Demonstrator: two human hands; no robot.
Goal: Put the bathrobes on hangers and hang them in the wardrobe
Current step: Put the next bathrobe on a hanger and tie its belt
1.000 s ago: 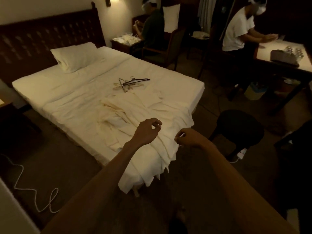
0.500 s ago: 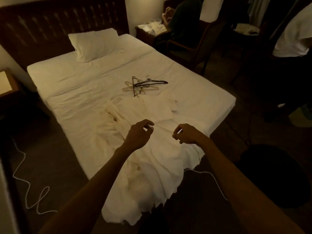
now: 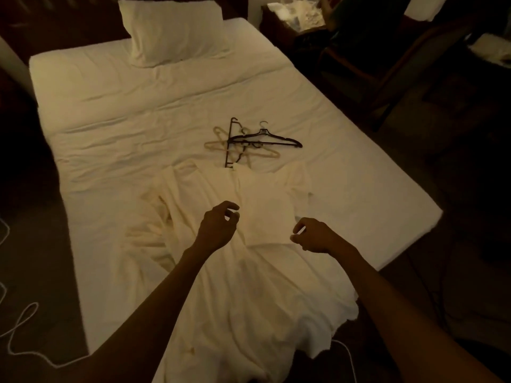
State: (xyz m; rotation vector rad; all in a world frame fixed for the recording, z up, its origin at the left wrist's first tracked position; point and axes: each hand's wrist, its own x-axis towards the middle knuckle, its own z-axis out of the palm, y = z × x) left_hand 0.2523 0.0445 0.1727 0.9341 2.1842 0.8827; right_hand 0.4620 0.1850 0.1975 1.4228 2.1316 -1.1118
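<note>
Hands [image 3: 218,229] [image 3: 318,236] over bathrobes [image 3: 249,286], hangers [image 3: 250,142] beyond.

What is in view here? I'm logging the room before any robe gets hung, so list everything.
bed: one, white sheet, fills the middle
pillow: one, white, at the bed's head
hangers: tangled pile, black and pale, count unclear, mid-bed just beyond the robes
bathrobes: heap, cream, count unclear, near end of the bed, draping over its edge
chair: one, dark, right of the bed
cable: one, white, on the floor at left
left hand: over the bathrobes, fingers loosely curled, holding nothing
right hand: over the bathrobes, fingers loosely curled, holding nothing
</note>
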